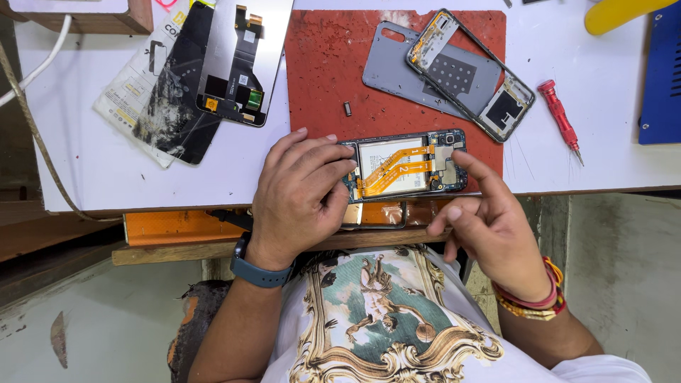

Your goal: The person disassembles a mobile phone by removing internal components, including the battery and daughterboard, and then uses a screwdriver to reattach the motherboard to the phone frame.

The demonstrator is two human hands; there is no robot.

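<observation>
Gripping the opened phone [406, 167] at its left end, the left hand [301, 195] is curling its fingers over the frame, while the right hand [489, 220] is hanging loose and holding nothing, its forefinger touching the phone's right end near the small circuit board. The phone is lying back-off at the near edge of the white surface [106, 170], partly on the red mat [326, 64], showing a pale battery crossed by two orange ribbon cables (the camera ring is sitting at the top right corner). The near edge is running just under the phone, with both wrists hanging beyond it; bare white room is lying open to the left of the left hand.

Farther back on the mat, a grey back cover [390, 67] is lying under a dark inner frame [472, 74], both well apart from the phone, and a tiny dark part [347, 108] is resting between them and the hands. A red screwdriver [560, 120] is lying to the right, a screen panel [237, 60] and torn packaging [135, 89] to the left rear.
</observation>
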